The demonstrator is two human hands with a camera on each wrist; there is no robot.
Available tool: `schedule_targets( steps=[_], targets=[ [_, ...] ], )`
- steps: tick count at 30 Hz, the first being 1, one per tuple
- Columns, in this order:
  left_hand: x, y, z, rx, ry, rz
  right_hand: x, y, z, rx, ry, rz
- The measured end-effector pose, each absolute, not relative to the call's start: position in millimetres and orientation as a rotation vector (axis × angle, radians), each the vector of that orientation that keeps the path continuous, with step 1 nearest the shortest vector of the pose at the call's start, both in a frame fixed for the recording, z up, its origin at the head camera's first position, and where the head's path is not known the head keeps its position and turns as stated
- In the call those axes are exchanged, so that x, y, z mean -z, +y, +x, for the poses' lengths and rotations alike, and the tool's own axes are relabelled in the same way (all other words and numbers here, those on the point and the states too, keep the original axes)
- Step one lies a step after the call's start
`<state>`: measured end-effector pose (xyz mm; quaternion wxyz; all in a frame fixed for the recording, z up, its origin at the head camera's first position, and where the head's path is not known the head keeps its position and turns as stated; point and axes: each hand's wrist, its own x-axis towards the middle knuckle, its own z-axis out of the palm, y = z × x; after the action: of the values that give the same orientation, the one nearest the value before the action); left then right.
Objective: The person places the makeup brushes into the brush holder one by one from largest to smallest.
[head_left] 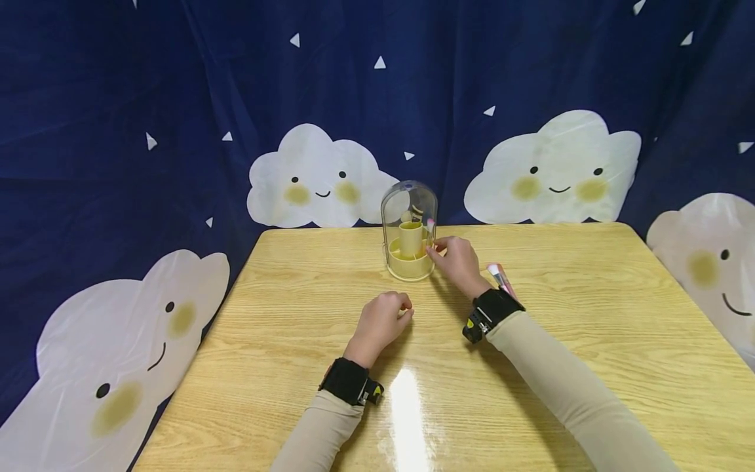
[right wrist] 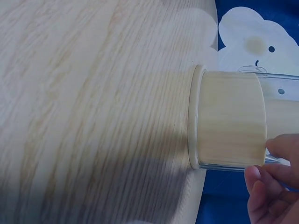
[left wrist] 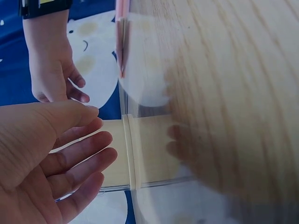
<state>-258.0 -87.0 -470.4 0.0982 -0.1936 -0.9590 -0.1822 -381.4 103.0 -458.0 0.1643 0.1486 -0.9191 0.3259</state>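
In the head view, the right hand (head_left: 459, 261) is at the right side of a cream holder (head_left: 411, 267) under a clear dome (head_left: 407, 186), near the table's far edge. Its thumb and finger are brought together and appear to pinch the low part of a brush (head_left: 430, 225), whose long axis stands close to upright, pink bristles up, just left of the fingertips and to the right of the inner cup (head_left: 411, 239); whether its foot touches the holder's floor cannot be told. The left hand (head_left: 382, 318) is farther from that brush, on the near side, its fingers loosely bent with nothing in them. More brush heads (head_left: 501, 278) show on the table just beyond the right wrist (one at least, perhaps two; the black strap (head_left: 497, 307) covers part of them). The left wrist view shows the left hand relaxed, fingers apart and holding nothing, with pink handles lying on the table farther right. In the right wrist view, the right hand's fingertips close by the holder's rim, and a silvery brush part shows next to them. No brand, label or writing can be read in any view.
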Motion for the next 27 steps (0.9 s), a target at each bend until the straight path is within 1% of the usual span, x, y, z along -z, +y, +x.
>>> schedule_targets(
  steps=[16,27],
  targets=[
    [469,-82,-261,0.531,-2.846,-0.592,459,113,-386,-0.925,-2.619,0.359],
    [472,-83,-259,0.553,-2.853,-0.591,453,121,-381,-0.94,-2.623,0.455]
  ],
)
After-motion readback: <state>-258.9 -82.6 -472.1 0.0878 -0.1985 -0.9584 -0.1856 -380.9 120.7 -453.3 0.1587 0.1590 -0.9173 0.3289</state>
